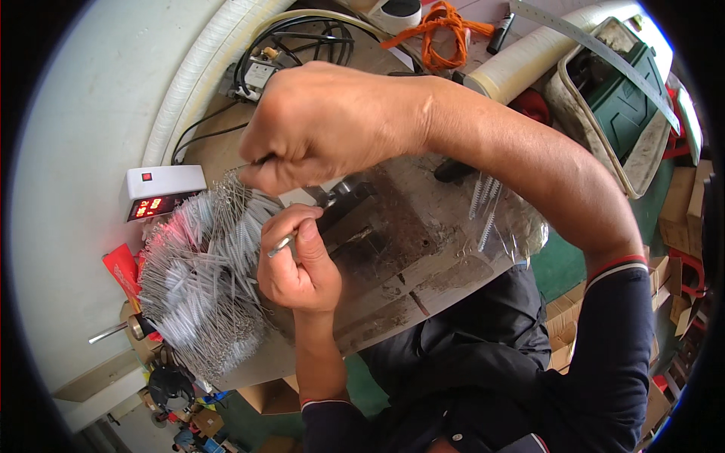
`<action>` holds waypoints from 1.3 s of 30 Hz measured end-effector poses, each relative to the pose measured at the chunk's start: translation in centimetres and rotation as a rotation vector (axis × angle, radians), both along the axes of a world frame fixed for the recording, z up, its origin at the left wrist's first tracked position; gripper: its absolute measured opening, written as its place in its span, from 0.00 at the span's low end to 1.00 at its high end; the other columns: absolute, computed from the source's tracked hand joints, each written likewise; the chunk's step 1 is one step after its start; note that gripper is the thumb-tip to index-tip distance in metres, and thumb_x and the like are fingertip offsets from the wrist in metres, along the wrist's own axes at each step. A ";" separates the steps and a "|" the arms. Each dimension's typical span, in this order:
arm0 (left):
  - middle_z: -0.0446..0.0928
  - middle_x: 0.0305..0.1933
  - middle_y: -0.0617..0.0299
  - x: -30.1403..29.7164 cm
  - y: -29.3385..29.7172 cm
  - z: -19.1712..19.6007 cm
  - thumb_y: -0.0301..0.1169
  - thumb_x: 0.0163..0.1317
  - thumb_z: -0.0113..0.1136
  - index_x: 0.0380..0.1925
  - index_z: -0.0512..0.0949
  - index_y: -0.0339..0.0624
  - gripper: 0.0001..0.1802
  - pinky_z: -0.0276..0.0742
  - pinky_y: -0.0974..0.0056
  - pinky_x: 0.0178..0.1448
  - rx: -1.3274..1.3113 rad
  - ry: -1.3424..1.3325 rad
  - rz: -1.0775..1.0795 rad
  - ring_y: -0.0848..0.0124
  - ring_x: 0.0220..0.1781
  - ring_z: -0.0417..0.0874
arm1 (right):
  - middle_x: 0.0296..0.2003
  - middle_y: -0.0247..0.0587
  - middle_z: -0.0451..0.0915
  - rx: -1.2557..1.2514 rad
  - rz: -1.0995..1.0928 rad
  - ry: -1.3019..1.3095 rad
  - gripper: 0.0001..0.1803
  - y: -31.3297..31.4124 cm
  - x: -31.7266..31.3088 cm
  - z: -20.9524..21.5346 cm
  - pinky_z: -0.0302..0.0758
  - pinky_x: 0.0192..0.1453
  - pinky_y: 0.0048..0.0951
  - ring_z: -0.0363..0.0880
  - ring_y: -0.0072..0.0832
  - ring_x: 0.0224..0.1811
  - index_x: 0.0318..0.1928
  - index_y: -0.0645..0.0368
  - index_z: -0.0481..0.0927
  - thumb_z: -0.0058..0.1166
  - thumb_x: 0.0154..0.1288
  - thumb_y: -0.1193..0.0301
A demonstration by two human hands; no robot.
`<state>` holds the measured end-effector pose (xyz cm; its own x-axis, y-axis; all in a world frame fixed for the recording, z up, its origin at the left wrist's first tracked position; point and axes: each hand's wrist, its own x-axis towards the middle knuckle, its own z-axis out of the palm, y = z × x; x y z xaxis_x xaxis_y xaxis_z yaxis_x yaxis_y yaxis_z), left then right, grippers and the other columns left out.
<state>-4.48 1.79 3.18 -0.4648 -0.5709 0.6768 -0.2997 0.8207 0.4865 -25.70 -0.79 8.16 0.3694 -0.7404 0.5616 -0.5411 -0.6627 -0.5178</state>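
My right hand (325,121) reaches across from the right and pinches a thin wire stem at the top of a big pile of small twisted-wire brushes with white bristles (200,279). Just below it, my left hand (298,264) is closed around a thin metal stem (283,243), its tip pointing left toward the pile. Between the hands sits a small metal fixture (332,198) on the worn metal bench top (423,257). A few loose brushes (483,211) lie to the right, under my right forearm.
A white box with a red digital display (162,192) stands left of the pile. Black cables (302,38), a white ribbed hose (204,68), an orange cord (442,26) and a green case (619,98) lie at the back. Cardboard boxes (566,325) are below right.
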 end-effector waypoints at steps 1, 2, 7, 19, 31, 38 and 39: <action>0.84 0.37 0.52 0.0 0.0 0.0 0.27 0.78 0.54 0.39 0.78 0.29 0.10 0.83 0.62 0.45 0.002 0.000 0.000 0.65 0.37 0.85 | 0.21 0.51 0.77 -0.020 -0.005 -0.099 0.15 0.1 -0.3 -0.7 0.75 0.33 0.46 0.78 0.51 0.27 0.27 0.63 0.80 0.59 0.65 0.64; 0.84 0.36 0.52 0.1 -0.1 -0.1 0.27 0.78 0.54 0.40 0.78 0.29 0.10 0.84 0.62 0.44 -0.008 0.005 -0.002 0.66 0.37 0.85 | 0.20 0.53 0.72 -0.041 -0.011 -0.195 0.15 0.4 -0.7 -1.0 0.72 0.30 0.45 0.74 0.52 0.24 0.26 0.66 0.75 0.60 0.65 0.68; 0.84 0.36 0.52 0.1 -0.4 -0.9 0.27 0.79 0.54 0.40 0.77 0.29 0.10 0.86 0.64 0.41 0.000 0.043 -0.023 0.66 0.38 0.86 | 0.21 0.56 0.77 0.109 -0.244 -0.191 0.15 2.8 -2.4 -2.4 0.77 0.36 0.48 0.80 0.54 0.28 0.29 0.66 0.81 0.59 0.64 0.65; 0.86 0.37 0.53 0.0 -0.5 -0.3 0.28 0.77 0.57 0.38 0.79 0.30 0.10 0.79 0.67 0.37 -0.003 0.061 -0.034 0.70 0.34 0.85 | 0.22 0.58 0.79 0.379 -0.441 -0.315 0.16 5.5 -2.7 -2.9 0.79 0.35 0.41 0.83 0.45 0.25 0.36 0.69 0.84 0.60 0.68 0.64; 0.81 0.38 0.53 0.2 -0.5 -0.5 0.29 0.75 0.61 0.36 0.80 0.29 0.11 0.81 0.65 0.33 -0.163 0.017 0.054 0.67 0.33 0.83 | 0.22 0.52 0.80 0.097 -0.370 -0.185 0.14 5.2 -2.2 0.0 0.80 0.37 0.45 0.83 0.51 0.29 0.30 0.64 0.83 0.59 0.68 0.66; 0.80 0.42 0.50 0.5 -0.6 -1.2 0.29 0.76 0.59 0.38 0.79 0.26 0.13 0.89 0.68 0.34 -0.103 0.039 0.043 0.68 0.35 0.83 | 0.25 0.51 0.83 0.016 -0.255 0.080 0.12 5.4 -1.0 1.4 0.82 0.41 0.50 0.85 0.54 0.35 0.29 0.62 0.83 0.63 0.64 0.65; 0.80 0.42 0.50 0.6 -0.7 -1.4 0.29 0.76 0.59 0.38 0.79 0.26 0.13 0.89 0.68 0.34 -0.104 0.057 0.036 0.68 0.36 0.83 | 0.26 0.52 0.83 0.002 -0.211 0.077 0.11 5.3 -1.0 1.6 0.82 0.40 0.49 0.85 0.54 0.35 0.30 0.63 0.84 0.63 0.62 0.67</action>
